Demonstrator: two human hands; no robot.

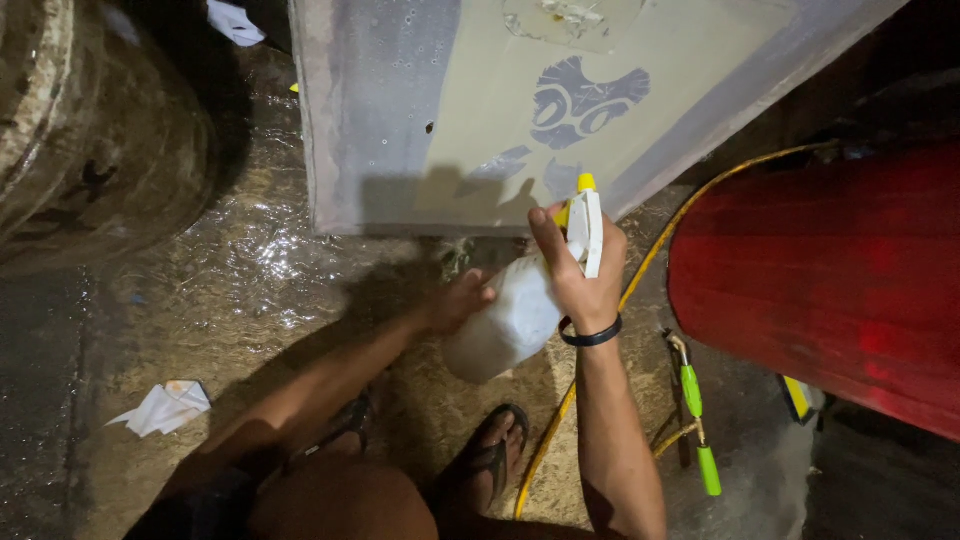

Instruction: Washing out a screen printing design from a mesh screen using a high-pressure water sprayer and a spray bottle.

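- Your right hand is closed around the neck of a white spray bottle, fingers curled by the trigger, so the yellow-tipped nozzle points up and away toward the framed screen.
- Your left hand rests against the bottle's side near its base; it seems to steady the body, but you cannot tell how far its fingers are closed, since the bottle and shadow hide them.
- The bottle is tilted, base toward you and nozzle forward, held in the air above the wet floor, just short of the screen's near edge.
- The screen lies slanted with its near edge on the floor; its mesh carries a dark blue-grey design, and that face is turned toward the nozzle.
- A black band sits on your right wrist.
- Your sandalled feet are planted on the floor under the bottle, which suggests you are crouching low to it.
- A yellow hose runs across the floor past your right arm, and a green-handled tool lies beside it, near a red drum.
- A crumpled white paper lies on the floor to your left, well apart from the hands.
- A dark rounded drum stands at the far left corner.
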